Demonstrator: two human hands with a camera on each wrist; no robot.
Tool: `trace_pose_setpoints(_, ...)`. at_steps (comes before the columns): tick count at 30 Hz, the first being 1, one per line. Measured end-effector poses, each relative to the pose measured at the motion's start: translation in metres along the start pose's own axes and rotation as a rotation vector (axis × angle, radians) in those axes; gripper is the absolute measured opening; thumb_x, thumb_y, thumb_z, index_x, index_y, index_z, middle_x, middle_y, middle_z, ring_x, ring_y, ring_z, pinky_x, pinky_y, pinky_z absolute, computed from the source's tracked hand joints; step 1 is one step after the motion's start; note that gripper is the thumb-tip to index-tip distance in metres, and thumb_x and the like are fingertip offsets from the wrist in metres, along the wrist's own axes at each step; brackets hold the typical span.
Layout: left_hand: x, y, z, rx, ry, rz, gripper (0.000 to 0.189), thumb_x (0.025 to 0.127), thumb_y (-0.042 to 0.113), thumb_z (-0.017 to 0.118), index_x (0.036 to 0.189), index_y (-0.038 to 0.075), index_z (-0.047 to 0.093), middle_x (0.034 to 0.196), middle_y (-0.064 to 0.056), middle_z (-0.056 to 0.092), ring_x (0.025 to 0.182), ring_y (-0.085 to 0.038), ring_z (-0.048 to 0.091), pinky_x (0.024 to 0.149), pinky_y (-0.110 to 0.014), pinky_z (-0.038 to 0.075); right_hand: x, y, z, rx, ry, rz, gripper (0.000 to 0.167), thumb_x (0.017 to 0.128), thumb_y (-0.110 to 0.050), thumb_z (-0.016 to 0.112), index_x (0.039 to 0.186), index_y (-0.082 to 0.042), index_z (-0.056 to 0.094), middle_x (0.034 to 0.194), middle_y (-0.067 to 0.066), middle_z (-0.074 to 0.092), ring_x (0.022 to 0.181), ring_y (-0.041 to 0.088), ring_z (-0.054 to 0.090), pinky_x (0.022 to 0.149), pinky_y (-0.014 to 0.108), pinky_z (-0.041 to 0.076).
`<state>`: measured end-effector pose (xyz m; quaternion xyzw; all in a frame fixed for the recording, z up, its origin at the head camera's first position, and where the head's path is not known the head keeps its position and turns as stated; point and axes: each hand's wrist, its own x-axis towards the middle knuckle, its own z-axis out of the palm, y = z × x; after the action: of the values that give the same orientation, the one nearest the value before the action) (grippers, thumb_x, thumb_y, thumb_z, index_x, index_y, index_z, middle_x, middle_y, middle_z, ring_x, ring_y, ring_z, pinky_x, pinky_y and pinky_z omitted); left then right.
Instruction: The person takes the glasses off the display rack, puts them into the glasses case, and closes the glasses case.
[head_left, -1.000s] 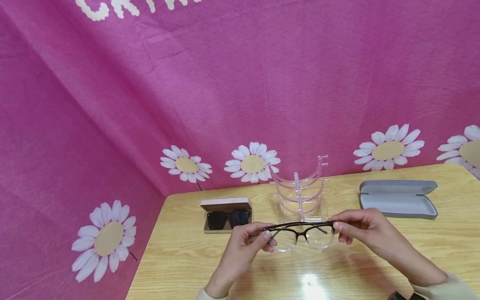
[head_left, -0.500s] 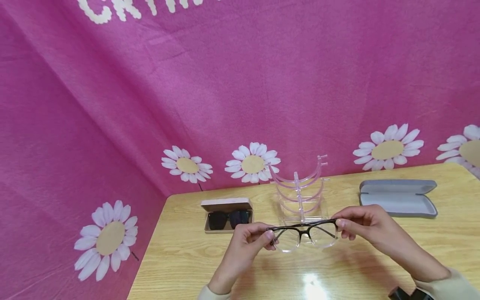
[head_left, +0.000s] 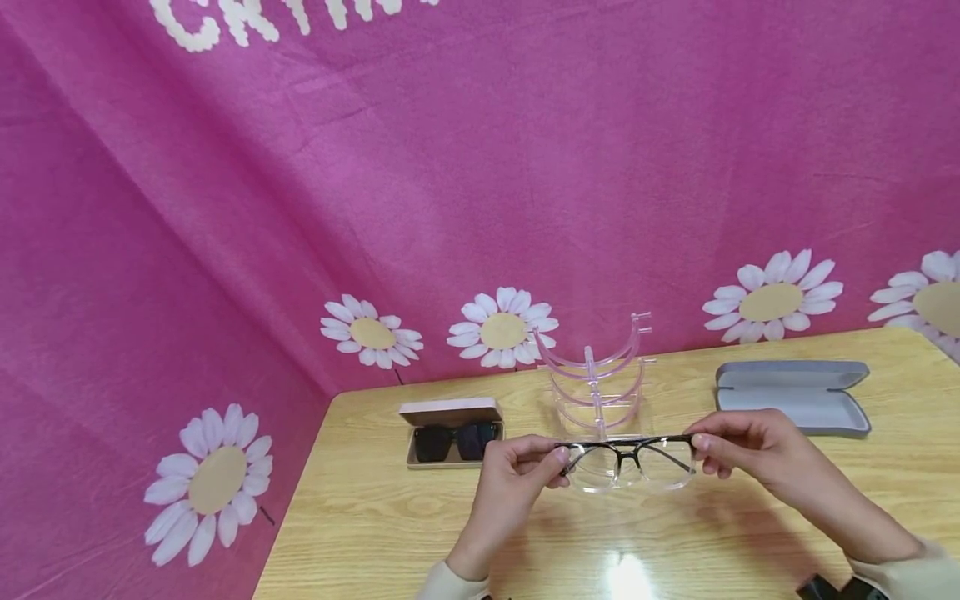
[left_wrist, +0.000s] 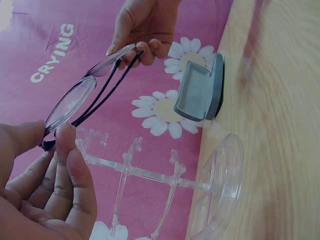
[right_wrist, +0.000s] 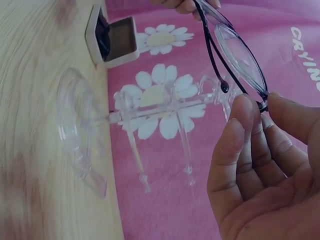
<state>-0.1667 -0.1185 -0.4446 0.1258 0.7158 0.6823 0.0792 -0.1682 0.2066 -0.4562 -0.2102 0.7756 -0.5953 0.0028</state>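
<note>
A pair of eyeglasses (head_left: 627,454), black along the top and clear below, is held level above the table between both hands. My left hand (head_left: 510,492) pinches one end of the frame between thumb and fingers. At the opposite end, my right hand (head_left: 772,467) grips the other corner the same way. Both wrist views show the black temples folded behind the lenses (left_wrist: 72,102). Just beyond the eyeglasses stands a clear, pinkish display stand (head_left: 592,383) with curved arms, bearing no glasses.
On the left, an open case (head_left: 450,412) holds dark sunglasses (head_left: 454,442). A grey glasses case (head_left: 791,400) lies open at the right rear of the wooden table (head_left: 360,525). Behind the table hangs a pink cloth (head_left: 600,167) with daisies. A black object (head_left: 840,588) shows by the right sleeve.
Both hands have shifted to the right, carrying the eyeglasses with them. The frame's front has turned more toward the viewer and sits more level. The stand and cases stay put.
</note>
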Motion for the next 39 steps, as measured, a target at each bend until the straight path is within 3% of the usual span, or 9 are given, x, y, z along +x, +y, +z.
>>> trace_pose_setpoints(4, 0.006, 0.0, 0.008, 0.039, 0.037, 0.006, 0.026, 0.102, 0.009, 0.066, 0.115, -0.013, 0.073, 0.105, -0.037, 0.073, 0.07, 0.003, 0.07, 0.073, -0.017, 0.06, -0.001, 0.002, -0.004, -0.03, 0.032, 0.036, 0.029, 0.102, 0.003, 0.059, 0.106, -0.019, 0.077, 0.08, -0.011, 0.073, 0.069, 0.007, 0.067, 0.061, 0.027, 0.057)
trace_pose_setpoints(9, 0.016, 0.0, 0.024, 0.052, 0.038, 0.024, 0.025, 0.104, 0.011, 0.064, 0.116, -0.007, 0.076, 0.103, -0.033, 0.075, 0.071, 0.001, 0.07, 0.072, -0.015, 0.058, -0.004, 0.009, -0.016, -0.034, 0.084, 0.093, 0.028, 0.104, 0.0, 0.057, 0.108, -0.019, 0.077, 0.081, -0.01, 0.073, 0.072, 0.005, 0.068, 0.062, 0.026, 0.057)
trace_pose_setpoints(13, 0.026, -0.001, 0.041, 0.073, 0.046, 0.052, 0.023, 0.102, 0.013, 0.066, 0.115, -0.002, 0.077, 0.101, -0.026, 0.078, 0.078, -0.02, 0.078, 0.073, -0.019, 0.061, -0.008, 0.019, -0.028, -0.024, 0.13, 0.126, 0.038, 0.105, 0.001, 0.056, 0.106, -0.031, 0.076, 0.082, -0.011, 0.074, 0.073, 0.004, 0.069, 0.062, 0.024, 0.057)
trace_pose_setpoints(16, 0.032, -0.002, 0.052, 0.099, 0.061, 0.079, 0.023, 0.102, 0.014, 0.067, 0.115, -0.002, 0.078, 0.099, -0.022, 0.079, 0.081, -0.026, 0.079, 0.073, -0.02, 0.062, -0.01, 0.025, -0.036, -0.023, 0.153, 0.145, 0.041, 0.105, 0.001, 0.056, 0.103, -0.035, 0.075, 0.08, -0.012, 0.074, 0.072, 0.003, 0.069, 0.063, 0.024, 0.057)
trace_pose_setpoints(22, 0.044, -0.002, 0.073, 0.116, 0.07, 0.119, 0.023, 0.101, 0.013, 0.068, 0.115, -0.002, 0.078, 0.099, -0.019, 0.081, 0.075, -0.016, 0.078, 0.07, -0.015, 0.058, -0.011, 0.03, -0.054, -0.047, 0.19, 0.176, 0.037, 0.106, -0.003, 0.056, 0.1, -0.034, 0.076, 0.079, -0.013, 0.074, 0.073, 0.002, 0.068, 0.064, 0.023, 0.057)
trace_pose_setpoints(32, 0.059, -0.01, 0.107, 0.085, 0.06, 0.115, 0.019, 0.099, 0.01, 0.07, 0.113, 0.001, 0.079, 0.104, -0.014, 0.081, 0.072, -0.007, 0.077, 0.069, -0.017, 0.059, -0.018, 0.037, -0.094, -0.079, 0.221, 0.258, 0.033, 0.107, -0.008, 0.057, 0.103, -0.035, 0.076, 0.085, -0.015, 0.076, 0.077, 0.003, 0.07, 0.066, 0.022, 0.058)
trace_pose_setpoints(39, 0.073, -0.012, 0.127, 0.176, 0.089, 0.107, 0.018, 0.1, 0.011, 0.07, 0.112, 0.005, 0.08, 0.096, -0.008, 0.082, 0.069, 0.0, 0.075, 0.063, -0.011, 0.054, -0.02, 0.051, -0.108, -0.068, 0.253, 0.303, 0.034, 0.107, -0.013, 0.058, 0.099, -0.041, 0.074, 0.085, -0.02, 0.074, 0.076, 0.0, 0.069, 0.065, 0.021, 0.058)
